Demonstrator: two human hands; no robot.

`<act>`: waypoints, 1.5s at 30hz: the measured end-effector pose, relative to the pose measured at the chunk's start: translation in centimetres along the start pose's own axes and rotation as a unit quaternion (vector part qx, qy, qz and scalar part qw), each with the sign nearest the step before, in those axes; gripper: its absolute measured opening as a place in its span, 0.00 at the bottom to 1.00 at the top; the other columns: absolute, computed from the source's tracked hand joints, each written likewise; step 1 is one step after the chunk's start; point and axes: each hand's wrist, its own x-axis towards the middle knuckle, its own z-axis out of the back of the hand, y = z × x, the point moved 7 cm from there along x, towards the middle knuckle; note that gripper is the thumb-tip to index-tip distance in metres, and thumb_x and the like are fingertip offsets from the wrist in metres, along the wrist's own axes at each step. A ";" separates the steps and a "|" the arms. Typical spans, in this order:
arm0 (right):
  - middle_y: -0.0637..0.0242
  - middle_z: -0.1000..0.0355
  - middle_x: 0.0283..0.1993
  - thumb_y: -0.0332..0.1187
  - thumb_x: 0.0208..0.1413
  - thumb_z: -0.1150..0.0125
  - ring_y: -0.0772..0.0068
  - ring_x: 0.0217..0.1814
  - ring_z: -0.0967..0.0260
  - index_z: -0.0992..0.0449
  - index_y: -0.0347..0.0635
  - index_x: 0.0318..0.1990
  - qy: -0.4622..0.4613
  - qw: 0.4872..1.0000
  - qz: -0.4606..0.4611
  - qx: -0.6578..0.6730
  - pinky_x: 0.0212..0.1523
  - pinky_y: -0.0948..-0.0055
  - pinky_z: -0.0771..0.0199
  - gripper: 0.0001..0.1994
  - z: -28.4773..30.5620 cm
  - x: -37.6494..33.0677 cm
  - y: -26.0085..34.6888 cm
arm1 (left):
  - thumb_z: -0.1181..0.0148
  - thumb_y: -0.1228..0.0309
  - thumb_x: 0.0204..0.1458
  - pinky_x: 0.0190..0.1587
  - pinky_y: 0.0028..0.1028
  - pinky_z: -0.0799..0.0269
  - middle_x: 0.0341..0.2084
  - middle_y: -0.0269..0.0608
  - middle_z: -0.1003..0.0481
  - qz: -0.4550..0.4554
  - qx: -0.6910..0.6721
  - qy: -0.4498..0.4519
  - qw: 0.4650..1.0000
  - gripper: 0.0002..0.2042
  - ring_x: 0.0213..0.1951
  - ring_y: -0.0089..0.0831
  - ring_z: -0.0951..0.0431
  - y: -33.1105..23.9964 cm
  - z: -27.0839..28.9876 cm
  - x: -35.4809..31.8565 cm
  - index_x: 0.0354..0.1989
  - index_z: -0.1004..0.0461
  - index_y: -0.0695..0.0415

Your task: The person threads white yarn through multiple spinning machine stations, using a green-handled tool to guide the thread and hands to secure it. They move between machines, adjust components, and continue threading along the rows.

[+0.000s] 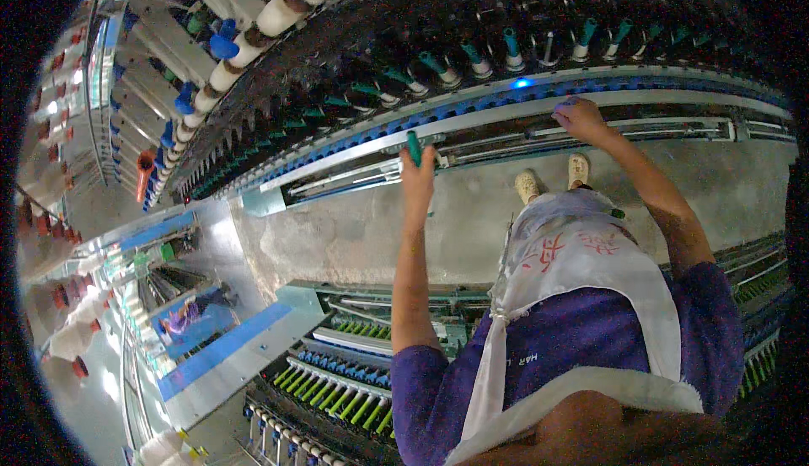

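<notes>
My left hand is closed around a green bobbin tube, whose upper end sticks up past the fingers. It is in front of the metal rail of a long spinning machine. Farther right, my right hand reaches to the machine's front edge with its fingers curled together; whatever they may hold is too small to tell. Beyond the hands runs a row of green bobbins, several with white yarn wound at their lower parts. One bare metal spindle stands among them. A blue light glows on the rail.
A concrete floor lies between this machine and another behind me, which carries yellow-green tubes. White rollers with blue caps line the upper left. An orange object hangs beside them.
</notes>
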 end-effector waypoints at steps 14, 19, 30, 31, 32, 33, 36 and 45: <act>0.64 0.31 0.27 0.40 0.42 0.40 0.61 0.34 0.35 0.24 0.44 0.32 -0.130 0.948 0.219 0.190 0.42 0.64 0.38 0.12 7.9 0.8 18.7 | 0.38 0.66 0.42 0.27 0.37 0.30 0.25 0.52 0.26 -0.151 0.067 0.040 0.985 0.29 0.28 0.47 0.24 -11.1 -5.8 -3.6 0.52 0.44 0.60; 0.65 0.31 0.24 0.39 0.46 0.43 0.68 0.31 0.34 0.24 0.40 0.26 -0.027 0.904 0.013 0.427 0.33 0.67 0.35 0.10 5.0 1.8 13.4 | 0.38 0.64 0.42 0.26 0.38 0.31 0.25 0.52 0.27 -0.156 0.062 0.067 0.984 0.28 0.27 0.47 0.24 -11.5 -7.0 -4.0 0.51 0.43 0.57; 0.66 0.27 0.36 0.40 0.57 0.51 0.76 0.31 0.34 0.28 0.41 0.36 -0.063 0.545 -0.090 0.831 0.28 0.77 0.32 0.12 8.5 -2.2 5.3 | 0.42 0.56 0.45 0.25 0.37 0.29 0.25 0.48 0.27 -0.353 0.191 0.126 0.907 0.23 0.28 0.44 0.25 -11.9 -12.1 -6.1 0.46 0.38 0.55; 0.65 0.27 0.37 0.40 0.57 0.50 0.76 0.32 0.34 0.28 0.41 0.35 -0.067 0.477 -0.010 0.876 0.28 0.77 0.33 0.12 9.6 -2.4 4.5 | 0.42 0.56 0.46 0.25 0.37 0.29 0.24 0.48 0.27 -0.354 0.206 0.135 0.902 0.23 0.27 0.44 0.24 -11.6 -12.4 -6.0 0.46 0.38 0.55; 0.64 0.28 0.37 0.40 0.57 0.50 0.75 0.32 0.33 0.27 0.41 0.34 -0.035 0.618 -0.117 0.777 0.28 0.76 0.32 0.12 8.3 -2.7 3.0 | 0.42 0.56 0.46 0.25 0.36 0.29 0.24 0.47 0.27 -0.362 0.216 0.143 0.895 0.23 0.27 0.43 0.24 -11.4 -12.6 -6.0 0.46 0.38 0.55; 0.64 0.28 0.38 0.41 0.56 0.49 0.74 0.32 0.33 0.27 0.41 0.33 -0.030 0.732 -0.189 0.654 0.28 0.74 0.32 0.12 7.7 -3.2 1.2 | 0.42 0.56 0.46 0.25 0.35 0.28 0.24 0.47 0.27 -0.382 0.220 0.140 0.887 0.23 0.27 0.42 0.24 -11.3 -12.6 -6.0 0.46 0.37 0.55; 0.65 0.29 0.35 0.41 0.53 0.46 0.73 0.33 0.34 0.27 0.42 0.32 -0.003 0.989 -0.067 0.130 0.31 0.71 0.32 0.11 9.2 -4.3 -1.4 | 0.42 0.55 0.46 0.24 0.35 0.28 0.23 0.46 0.28 -0.393 0.264 0.146 0.869 0.23 0.26 0.42 0.24 -10.2 -12.4 -5.4 0.46 0.37 0.55; 0.71 0.31 0.30 0.40 0.56 0.48 0.74 0.34 0.35 0.31 0.44 0.30 -0.087 0.485 -0.107 0.863 0.38 0.74 0.33 0.10 10.7 -4.6 1.7 | 0.48 0.51 0.50 0.30 0.41 0.28 0.28 0.51 0.26 -0.261 0.239 0.192 0.915 0.25 0.28 0.50 0.25 -9.9 -14.6 -4.0 0.49 0.40 0.57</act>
